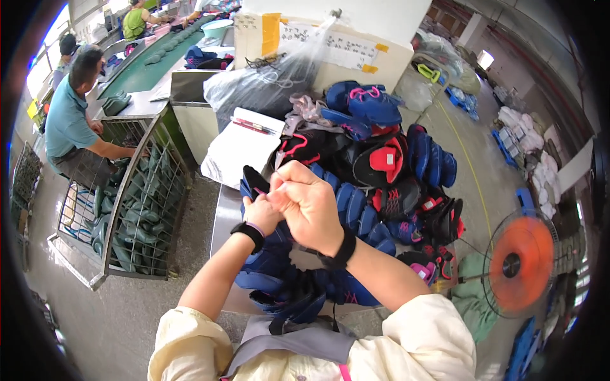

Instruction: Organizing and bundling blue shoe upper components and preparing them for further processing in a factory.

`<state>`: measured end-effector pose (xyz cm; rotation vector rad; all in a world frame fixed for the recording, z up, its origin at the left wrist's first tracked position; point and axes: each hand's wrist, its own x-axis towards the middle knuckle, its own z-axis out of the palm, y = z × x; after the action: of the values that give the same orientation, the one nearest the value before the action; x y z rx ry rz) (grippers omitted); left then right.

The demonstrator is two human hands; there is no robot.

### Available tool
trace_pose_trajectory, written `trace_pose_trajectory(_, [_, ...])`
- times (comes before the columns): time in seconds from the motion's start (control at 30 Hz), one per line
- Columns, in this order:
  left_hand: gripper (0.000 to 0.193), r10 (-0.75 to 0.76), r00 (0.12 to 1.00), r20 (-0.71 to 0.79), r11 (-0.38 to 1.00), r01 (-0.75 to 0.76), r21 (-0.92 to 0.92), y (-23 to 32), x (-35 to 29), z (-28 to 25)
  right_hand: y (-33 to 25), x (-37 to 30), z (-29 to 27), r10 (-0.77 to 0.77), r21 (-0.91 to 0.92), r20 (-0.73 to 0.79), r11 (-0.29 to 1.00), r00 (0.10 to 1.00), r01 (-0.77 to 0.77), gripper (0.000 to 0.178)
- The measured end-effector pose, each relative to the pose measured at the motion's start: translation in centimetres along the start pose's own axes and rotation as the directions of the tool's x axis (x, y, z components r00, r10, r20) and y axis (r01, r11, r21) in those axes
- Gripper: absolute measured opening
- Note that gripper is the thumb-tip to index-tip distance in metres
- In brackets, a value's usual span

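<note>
Over the near side of the table, both my hands meet in front of my chest. My left hand point(261, 214) is closed on a dark blue and black shoe upper point(255, 180), whose tip rises above the fingers. Against it my right hand point(309, 208) is curled into a fist; a thin pale pointed bit shows above it, too small to name. Blue shoe uppers point(349, 204) lie in rows around and beneath my hands. Black and red uppers point(380, 159) are heaped behind them, with more blue ones point(375, 105) on top.
White paper sheets point(238, 152) with a red pen point(254, 126) lie behind my hands, beside a clear plastic bag point(267, 86). A fan point(518, 263) stands at right. At left, a co-worker point(79, 120) reaches into a wire cart point(136, 209) of green shoe-shaped forms. A conveyor point(143, 73) runs behind.
</note>
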<state>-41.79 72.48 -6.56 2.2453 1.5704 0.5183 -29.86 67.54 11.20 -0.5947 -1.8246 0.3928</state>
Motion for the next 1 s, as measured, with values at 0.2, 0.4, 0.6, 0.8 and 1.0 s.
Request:
trace_pose_trajectory(0.2, [0.028,0.570,0.698,-0.434,0.821,-0.459,0.339,-5.2,0.1,2.0,-6.2,0.5,-2.1,-0.039,0.155,0.377,0.988,0.925,-0.022,0.013])
trace_pose_trajectory(0.4, [0.033,0.223,0.973,0.051,0.864,-0.173,-0.474,0.9,-0.6,-6.0,-4.3,-15.3,-8.4,0.600,-0.758,0.521,0.652,0.607,0.007,0.075])
trace_pose_trajectory(0.6, [0.051,-0.147,0.930,-0.337,0.789,-0.095,-0.607,10.6,-10.0,-8.2,-4.1,-28.7,-15.1,0.789,-0.935,0.059,0.257,0.611,-0.242,0.064])
trace_pose_trajectory(0.8, [0.076,0.177,0.884,0.432,0.979,-0.115,-0.165,19.2,-18.5,6.1,-3.0,-30.3,-15.5,0.682,-0.778,-0.103,0.398,0.724,-0.485,0.049])
trace_pose_trajectory(1.0, [0.084,0.005,0.987,0.163,0.977,-0.039,0.209,18.1,-17.8,13.4,-1.0,-32.5,-19.4,0.582,-0.690,-0.161,0.511,0.797,-0.512,0.046])
